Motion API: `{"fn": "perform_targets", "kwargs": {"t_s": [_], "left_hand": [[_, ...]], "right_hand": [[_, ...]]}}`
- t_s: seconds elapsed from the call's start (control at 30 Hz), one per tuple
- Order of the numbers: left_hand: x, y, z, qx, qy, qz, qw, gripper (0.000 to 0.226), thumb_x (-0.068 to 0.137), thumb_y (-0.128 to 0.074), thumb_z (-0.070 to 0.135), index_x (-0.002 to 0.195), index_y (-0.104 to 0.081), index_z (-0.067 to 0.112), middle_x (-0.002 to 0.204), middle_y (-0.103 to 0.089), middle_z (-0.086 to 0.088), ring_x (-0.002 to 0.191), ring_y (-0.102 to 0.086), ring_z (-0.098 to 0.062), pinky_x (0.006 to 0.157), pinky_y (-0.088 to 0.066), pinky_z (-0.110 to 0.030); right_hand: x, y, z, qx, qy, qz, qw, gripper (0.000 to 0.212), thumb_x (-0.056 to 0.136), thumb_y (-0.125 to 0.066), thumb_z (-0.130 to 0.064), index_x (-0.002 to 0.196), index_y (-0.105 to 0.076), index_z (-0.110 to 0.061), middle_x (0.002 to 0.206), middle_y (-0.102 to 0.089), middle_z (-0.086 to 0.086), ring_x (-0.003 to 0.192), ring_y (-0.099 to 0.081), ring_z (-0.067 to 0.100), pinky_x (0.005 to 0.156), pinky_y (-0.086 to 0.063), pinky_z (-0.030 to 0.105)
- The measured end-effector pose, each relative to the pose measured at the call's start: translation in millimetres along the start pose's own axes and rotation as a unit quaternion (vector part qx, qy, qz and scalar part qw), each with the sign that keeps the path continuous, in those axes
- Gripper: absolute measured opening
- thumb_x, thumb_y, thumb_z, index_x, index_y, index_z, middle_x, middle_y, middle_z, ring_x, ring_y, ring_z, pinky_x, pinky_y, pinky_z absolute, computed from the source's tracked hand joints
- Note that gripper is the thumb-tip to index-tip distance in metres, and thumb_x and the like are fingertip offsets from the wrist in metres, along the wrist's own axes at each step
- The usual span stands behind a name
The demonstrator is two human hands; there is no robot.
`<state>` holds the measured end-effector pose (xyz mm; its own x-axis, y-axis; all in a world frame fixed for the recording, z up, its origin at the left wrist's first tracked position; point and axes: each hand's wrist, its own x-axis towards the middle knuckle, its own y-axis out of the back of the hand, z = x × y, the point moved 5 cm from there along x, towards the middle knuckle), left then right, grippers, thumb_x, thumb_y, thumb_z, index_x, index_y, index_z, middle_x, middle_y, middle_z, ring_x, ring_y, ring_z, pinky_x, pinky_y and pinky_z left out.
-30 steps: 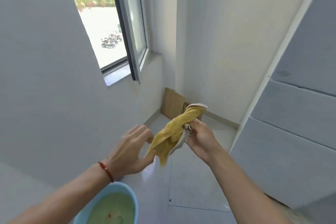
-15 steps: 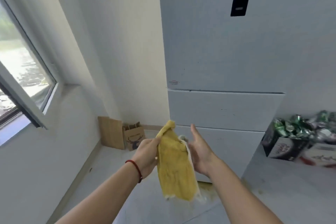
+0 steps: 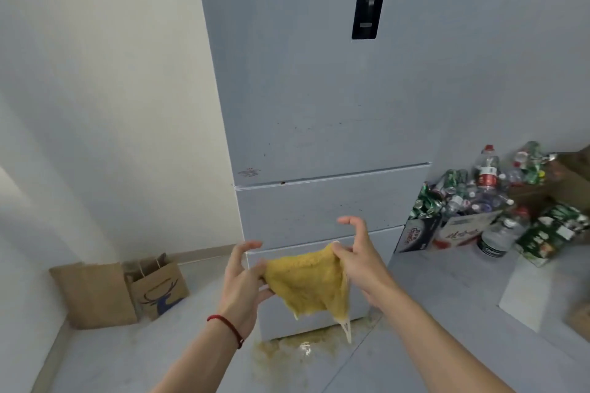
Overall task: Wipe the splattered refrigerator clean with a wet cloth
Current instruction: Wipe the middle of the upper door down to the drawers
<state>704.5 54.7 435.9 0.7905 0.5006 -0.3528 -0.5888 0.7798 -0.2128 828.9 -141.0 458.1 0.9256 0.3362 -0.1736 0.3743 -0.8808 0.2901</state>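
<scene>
You are stretching yellow cloth (image 3: pixel 306 284) flat between left hand (image 3: pixel 242 277) and right hand (image 3: pixel 354 262), each pinching one top corner, other fingers spread, for wide wiping face. Speckled refrigerator (image 3: pixel 319 105) is standing just beyond, untouched.

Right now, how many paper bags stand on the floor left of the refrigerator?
2: a plain paper bag against the wall, and a deer-print paper bag just right of it, touching. None appears hidden.

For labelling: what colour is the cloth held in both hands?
Yellow cloth, with a pale edge; head view.
</scene>
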Motion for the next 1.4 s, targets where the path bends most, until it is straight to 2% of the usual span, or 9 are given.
{"fn": "perform_targets", "kwargs": {"t_s": [0.2,0.33,0.5,0.73,0.83,0.93,1.07,1.23,1.4], "left_hand": [[41,-10,48,0.215,-0.124,-0.154,0.956,0.032,0.100,-0.065,0.010,0.130,-0.069,0.022,0.112,-0.076,-0.001,0.106,-0.072,-0.015,0.090,-0.058,-0.029],[60,-31,66,0.477,-0.245,-0.159,0.829,0.068,0.089,-0.077,0.015,0.148,-0.049,0.034,0.128,-0.058,0.012,0.116,-0.058,-0.011,0.099,-0.045,-0.022],[56,-78,99,0.560,-0.351,-0.053,0.749,0.020,0.094,-0.065,0.009,0.106,-0.074,0.022,0.107,-0.046,0.001,0.103,-0.044,-0.020,0.081,-0.032,-0.010],[46,-153,166,0.270,-0.241,-0.102,0.927,0.017,0.094,-0.073,0.026,0.089,-0.071,0.009,0.079,-0.065,0.001,0.078,-0.062,-0.015,0.075,-0.051,-0.035],[42,-201,200,0.301,-0.320,-0.078,0.895,0.012,0.095,-0.071,0.026,0.090,-0.070,0.015,0.079,-0.066,0.000,0.075,-0.062,-0.013,0.070,-0.052,-0.032],[30,-249,218,0.400,-0.402,-0.093,0.818,0.009,0.093,-0.070,0.027,0.088,-0.070,0.021,0.077,-0.068,0.005,0.068,-0.059,-0.007,0.063,-0.048,-0.021],[17,-295,207,0.525,-0.409,-0.152,0.731,0.014,0.091,-0.071,0.033,0.099,-0.073,0.022,0.087,-0.072,0.007,0.081,-0.065,-0.006,0.070,-0.053,-0.024],[13,-273,216,0.277,-0.285,-0.256,0.881,0.020,0.095,-0.070,0.022,0.114,-0.076,0.019,0.114,-0.076,0.002,0.114,-0.068,-0.015,0.101,-0.054,-0.032],[30,-181,245,0.073,-0.322,0.000,0.944,0.019,0.094,-0.059,-0.005,0.101,-0.074,0.003,0.095,-0.078,-0.011,0.090,-0.070,-0.024,0.083,-0.060,-0.042]], "right_hand": [[15,9,-32,-0.084,0.046,0.004,0.995,0.029,0.108,-0.052,-0.010,0.103,-0.074,-0.028,0.091,-0.075,-0.008,0.079,-0.067,0.006,0.074,-0.057,0.029],[22,17,-40,0.096,0.017,-0.102,0.990,0.029,0.095,-0.072,-0.001,0.120,-0.072,-0.016,0.110,-0.079,0.008,0.101,-0.075,0.021,0.087,-0.061,0.028],[47,46,-51,-0.172,0.139,-0.023,0.975,0.022,0.087,-0.080,-0.012,0.104,-0.076,-0.027,0.091,-0.073,-0.010,0.084,-0.067,0.008,0.084,-0.058,0.034],[77,121,-114,-0.253,0.241,0.197,0.916,0.020,0.098,-0.065,-0.043,0.115,-0.067,-0.032,0.115,-0.044,-0.007,0.096,-0.055,0.013,0.066,-0.051,0.036],[68,131,-127,-0.083,0.265,0.351,0.894,0.024,0.102,-0.062,-0.034,0.124,-0.057,-0.029,0.122,-0.046,-0.003,0.105,-0.053,0.014,0.068,-0.047,0.031],[82,97,-108,0.256,0.107,0.186,0.942,0.026,0.106,-0.049,-0.044,0.117,-0.060,-0.023,0.109,-0.063,-0.002,0.096,-0.064,0.019,0.066,-0.050,0.028],[90,90,-116,0.463,0.032,0.064,0.883,0.052,0.108,-0.035,-0.053,0.079,-0.064,-0.022,0.072,-0.061,0.002,0.058,-0.053,0.019,0.050,-0.038,0.030],[89,124,-147,0.430,0.170,0.128,0.877,0.039,0.109,-0.032,-0.021,0.078,-0.056,-0.019,0.069,-0.053,0.005,0.059,-0.047,0.017,0.048,-0.040,0.025],[107,102,-194,0.250,0.377,0.177,0.874,0.027,0.108,-0.032,-0.020,0.127,-0.052,-0.015,0.093,-0.054,-0.004,0.083,-0.048,0.016,0.081,-0.044,0.045]]}}
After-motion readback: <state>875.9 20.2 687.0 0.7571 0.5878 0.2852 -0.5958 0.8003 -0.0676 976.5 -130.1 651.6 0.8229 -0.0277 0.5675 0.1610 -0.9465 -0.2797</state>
